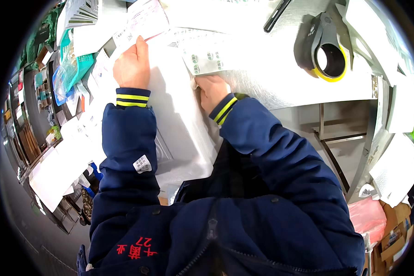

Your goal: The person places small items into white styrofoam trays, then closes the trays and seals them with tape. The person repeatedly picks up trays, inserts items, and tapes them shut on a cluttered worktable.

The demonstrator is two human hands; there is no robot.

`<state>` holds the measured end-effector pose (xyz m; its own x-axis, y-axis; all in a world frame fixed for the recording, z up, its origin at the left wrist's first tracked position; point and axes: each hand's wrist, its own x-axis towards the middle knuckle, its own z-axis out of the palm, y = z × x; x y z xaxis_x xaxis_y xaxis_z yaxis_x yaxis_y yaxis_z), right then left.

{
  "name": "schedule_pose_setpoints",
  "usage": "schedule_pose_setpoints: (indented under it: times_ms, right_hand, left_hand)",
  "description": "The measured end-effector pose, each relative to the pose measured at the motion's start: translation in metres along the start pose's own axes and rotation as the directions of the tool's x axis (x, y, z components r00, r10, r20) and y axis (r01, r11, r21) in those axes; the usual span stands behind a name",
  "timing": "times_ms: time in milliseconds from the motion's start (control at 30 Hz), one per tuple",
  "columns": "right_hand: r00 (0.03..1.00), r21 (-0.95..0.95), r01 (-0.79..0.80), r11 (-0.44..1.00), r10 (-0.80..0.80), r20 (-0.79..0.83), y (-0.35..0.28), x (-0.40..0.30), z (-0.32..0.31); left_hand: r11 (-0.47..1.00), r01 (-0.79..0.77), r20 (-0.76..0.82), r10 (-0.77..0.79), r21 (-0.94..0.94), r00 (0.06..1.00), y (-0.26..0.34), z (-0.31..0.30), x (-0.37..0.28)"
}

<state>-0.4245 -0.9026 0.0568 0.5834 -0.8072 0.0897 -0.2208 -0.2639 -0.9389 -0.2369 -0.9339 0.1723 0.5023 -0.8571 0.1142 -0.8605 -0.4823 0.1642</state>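
Observation:
A white, tray-like foam or plastic box [189, 151] lies tilted before me, at the near edge of the metal worktable. My right hand [212, 91] is curled against its right side and grips the rim there. On the left, my left hand [132, 65] has its fingers curled under and its thumb pointing away from me. That thumb meets the lower edge of a printed paper slip [145, 19]; whether the fingers hold the slip or the box is hidden. Just beyond my right hand lies a sheet of small green-marked stickers [207, 57].
A grey tape dispenser with yellow-edged tape [331, 58] and a black pen [277, 15] lie on the metal worktable [262, 76]. At left, a turquoise plastic basket [79, 70] stands among papers. White sheets [396, 169] hang at right above a pink bag [367, 217] and cardboard boxes [396, 238].

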Motion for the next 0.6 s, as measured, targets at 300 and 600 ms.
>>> schedule_pose_setpoints:
  times_ms: [300,600]
  right_hand:
    - [0.97,0.001,0.147,0.989,-0.144,-0.195,-0.011,0.015,-0.004]
    - [0.948,0.072,0.281,0.957,-0.266,-0.172,-0.054,0.012,-0.024]
  left_hand:
    - [0.999,-0.008,-0.013,0.008,-0.054,1.0,0.004,-0.003,0.0]
    - [1.0,0.013,-0.014,-0.013,-0.024,1.0,0.0,0.0,0.0]
